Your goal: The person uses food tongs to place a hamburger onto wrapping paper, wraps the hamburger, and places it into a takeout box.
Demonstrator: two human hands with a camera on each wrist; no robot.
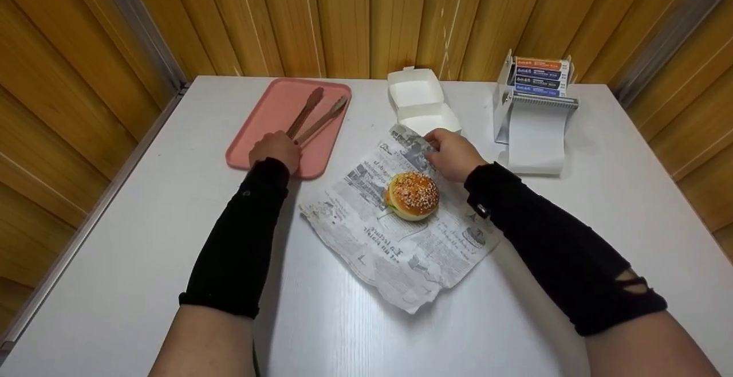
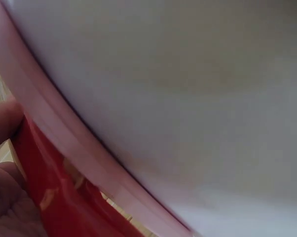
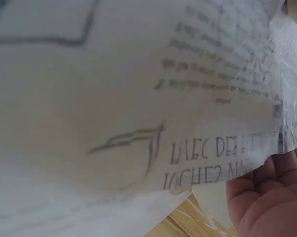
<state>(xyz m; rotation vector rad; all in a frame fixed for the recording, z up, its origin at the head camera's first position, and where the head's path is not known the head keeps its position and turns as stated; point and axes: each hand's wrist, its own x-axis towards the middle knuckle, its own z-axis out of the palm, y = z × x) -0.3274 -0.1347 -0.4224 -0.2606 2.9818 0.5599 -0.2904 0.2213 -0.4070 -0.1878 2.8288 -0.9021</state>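
Observation:
My left hand grips the handle end of a pair of tongs over the pink tray. The left wrist view shows the tongs' glossy red part at my fingers, beside the tray's pale pink rim. With my right hand I pinch the upper right edge of a newspaper-print wrapping sheet; in the right wrist view fingers curl behind the sheet. A hamburger with a seeded bun sits near the middle of the sheet, a bit of green showing at its left side.
An open white takeaway box stands at the back, just beyond the sheet. At the back right is a metal ticket holder with coloured cards and a hanging white paper. Wood-panelled walls border the white table.

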